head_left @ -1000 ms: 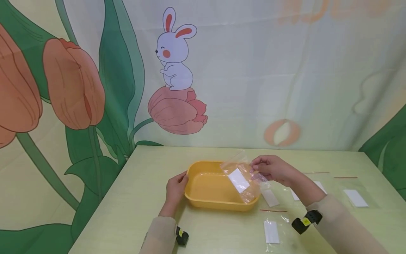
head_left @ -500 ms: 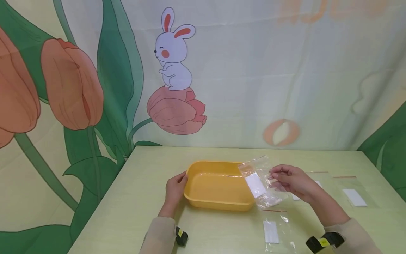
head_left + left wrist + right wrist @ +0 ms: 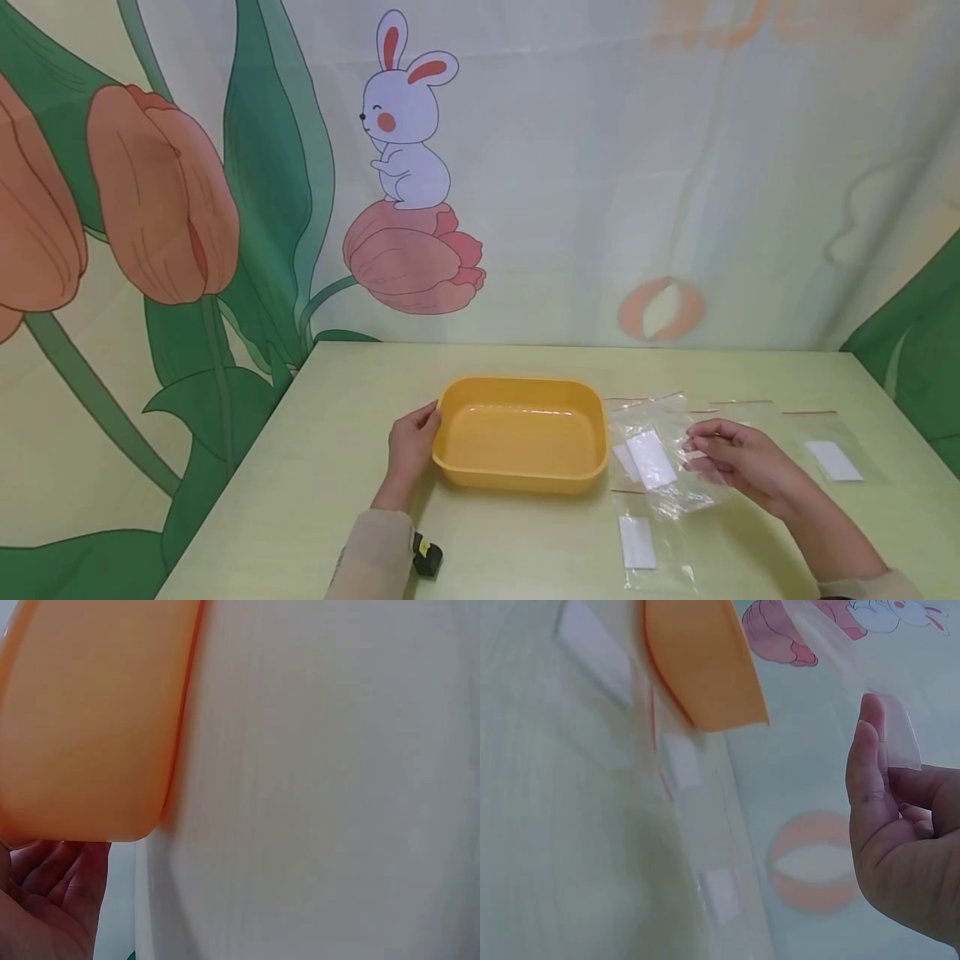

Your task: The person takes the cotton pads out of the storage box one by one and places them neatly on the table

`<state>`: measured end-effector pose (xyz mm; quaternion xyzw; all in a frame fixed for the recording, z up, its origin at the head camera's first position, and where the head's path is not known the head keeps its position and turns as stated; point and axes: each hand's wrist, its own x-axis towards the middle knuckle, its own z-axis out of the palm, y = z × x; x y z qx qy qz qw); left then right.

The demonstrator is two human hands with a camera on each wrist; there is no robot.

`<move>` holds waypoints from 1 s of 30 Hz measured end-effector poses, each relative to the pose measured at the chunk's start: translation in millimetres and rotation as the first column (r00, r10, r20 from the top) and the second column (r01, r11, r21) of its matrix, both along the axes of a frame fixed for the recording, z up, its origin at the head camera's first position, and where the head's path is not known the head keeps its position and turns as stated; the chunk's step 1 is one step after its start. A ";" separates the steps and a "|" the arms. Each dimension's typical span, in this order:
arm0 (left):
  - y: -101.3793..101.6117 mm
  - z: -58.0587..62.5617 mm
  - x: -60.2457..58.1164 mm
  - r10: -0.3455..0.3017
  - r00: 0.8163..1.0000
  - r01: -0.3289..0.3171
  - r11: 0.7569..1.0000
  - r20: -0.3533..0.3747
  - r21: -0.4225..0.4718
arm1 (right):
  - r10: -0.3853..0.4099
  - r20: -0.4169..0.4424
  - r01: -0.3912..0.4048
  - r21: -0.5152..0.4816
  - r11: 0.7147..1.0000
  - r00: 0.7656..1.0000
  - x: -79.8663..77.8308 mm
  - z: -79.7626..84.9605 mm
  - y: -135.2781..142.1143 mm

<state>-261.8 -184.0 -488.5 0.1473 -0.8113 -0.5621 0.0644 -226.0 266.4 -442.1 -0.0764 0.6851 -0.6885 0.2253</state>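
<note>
My left hand (image 3: 411, 450) holds the left end of a yellow plastic tray (image 3: 517, 481), with the thumb at the rim. In the left wrist view its fingers (image 3: 84, 889) lie against the tray's outer end wall. My right hand (image 3: 750, 467) pinches a clear zip bag (image 3: 651, 460) with a white label, raised just right of the tray. The right wrist view shows a strip of this bag (image 3: 902, 739) between thumb and fingertips. Behind the held bag, another bag's white label (image 3: 626, 463) is partly hidden.
Several similar bags with red seal lines lie on the pale table (image 3: 300, 533). One labelled bag (image 3: 637, 543) is in front, another (image 3: 834, 461) at the far right. A cloth backdrop (image 3: 555, 183) with a rabbit and tulips hangs behind the table's back edge.
The right hand has carried the clear zip bag from over the tray's right part to the right, beyond its rim. The left hand has stayed on the tray.
</note>
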 end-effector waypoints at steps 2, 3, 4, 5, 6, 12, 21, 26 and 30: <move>0.3 0.2 -0.2 -0.001 1.000 0.001 1.000 0.001 -0.005 | -0.012 0.018 0.012 0.003 1.000 1.000 3.5 -2.9 6.8; 0.6 0.4 0.0 -0.001 1.000 0.001 1.000 0.001 -0.009 | -0.016 0.024 0.016 0.006 1.000 1.000 5.4 -4.5 9.9; 0.7 0.4 -0.1 0.000 1.000 0.000 1.000 0.002 -0.009 | -0.020 0.033 0.020 0.006 1.000 0.999 7.3 -5.8 12.9; 0.7 0.3 0.1 0.000 1.000 0.000 1.000 0.005 -0.008 | -0.025 0.043 0.024 0.011 1.000 0.999 9.1 -7.1 15.8; 0.8 0.3 0.2 0.000 1.000 0.000 1.000 0.007 -0.008 | -0.028 0.053 0.027 0.015 1.000 0.998 11.0 -8.5 18.8; 1.5 0.8 -0.1 -0.002 1.000 0.002 1.000 0.015 -0.005 | -0.052 0.109 0.050 0.019 0.999 0.993 22.6 -21.0 36.5; 1.0 2.0 -0.1 0.009 1.000 -0.009 1.000 0.016 -0.001 | -0.141 0.215 0.119 0.114 0.986 0.966 39.9 -44.0 59.4; 0.4 1.4 -0.6 0.006 1.000 -0.006 1.000 0.015 -0.010 | -0.239 0.259 0.184 0.219 0.958 0.936 44.6 -48.7 65.0; 0.6 0.6 -0.9 0.004 1.000 -0.004 1.000 0.013 -0.011 | -0.286 0.282 0.206 0.280 0.937 0.916 47.6 -50.0 68.1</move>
